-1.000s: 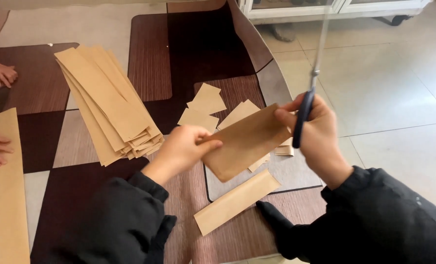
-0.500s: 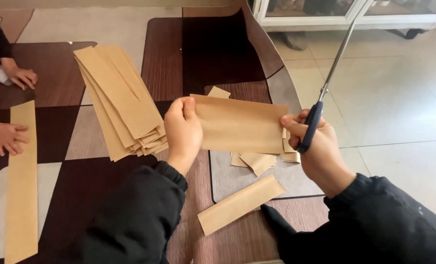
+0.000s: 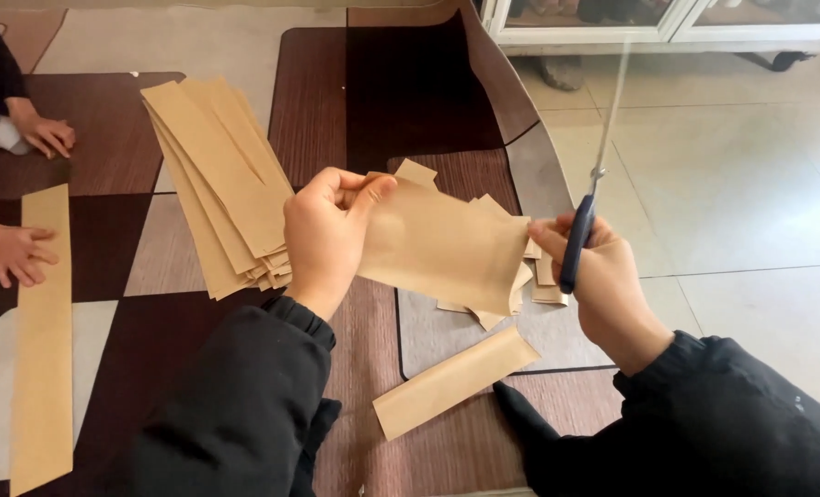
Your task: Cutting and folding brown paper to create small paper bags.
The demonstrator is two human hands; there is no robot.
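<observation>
Two hands work mid-frame in the head view — the left hand point(image 3: 323, 235) pinches a tan kraft-paper sheet point(image 3: 438, 244) by its upper left corner, held in the air above the surface point(image 3: 410, 92); the right hand point(image 3: 603, 276) is clenched round blue-handled scissors point(image 3: 587, 216), blades raised, apart from the sheet. This looks like the pause between cuts; next, blade must meet paper edge. Counted: one stack of long sheets point(image 3: 226, 202) at upper left, one loose strip point(image 3: 456, 379) at lower centre, one long strip point(image 3: 42, 331) at far left — beside another person's two hands point(image 3: 19, 253).

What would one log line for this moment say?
left hand: holds brown paper sheet | right hand: holds scissors, blades up | paper stack: on mat, left | cut strip: below sheet
</observation>
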